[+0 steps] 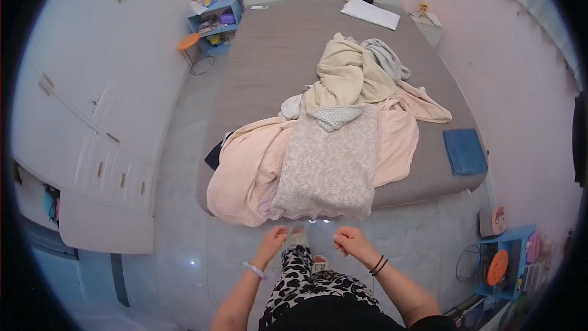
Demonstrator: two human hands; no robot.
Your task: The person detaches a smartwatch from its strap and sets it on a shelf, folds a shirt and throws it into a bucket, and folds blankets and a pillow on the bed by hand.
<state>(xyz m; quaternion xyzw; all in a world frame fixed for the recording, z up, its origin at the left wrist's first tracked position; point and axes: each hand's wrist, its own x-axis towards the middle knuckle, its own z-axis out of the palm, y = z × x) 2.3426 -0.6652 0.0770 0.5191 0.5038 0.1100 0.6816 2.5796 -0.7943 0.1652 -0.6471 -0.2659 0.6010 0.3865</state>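
Far left: white wardrobe (79, 116) with small brass handles, one lower door swung open. Beyond it, blue shelf unit (215, 21) crowded with small items, an orange stool (189, 41) just beside.

Centre: grey bed (269, 55), laundry piled on it. Speckled grey-white garment (327, 165) spread flat at the near edge, hem hanging over the side, a patterned hood or collar at its top. Pale pink sheet (245, 171) underneath, spilling off to the left and right. Cream garment (346, 76) heaped behind, a grey towel-like piece (386, 58) against it.

Below the hem, over the floor: left hand (274, 237), fingers curled together in a loose fist, white band on the wrist. Right hand (348, 242), fingers curled shut likewise, dark bands on the wrist. Both just short of the speckled garment's hem, not touching; cannot tell whether anything is pinched inside either fist. Black-and-white patterned trousers between the forearms.

Right: folded blue cloth (464, 151) near the bed corner. White pillow (370, 13) at the head end. Blue rack (505, 263) with an orange disc by the pink wall.
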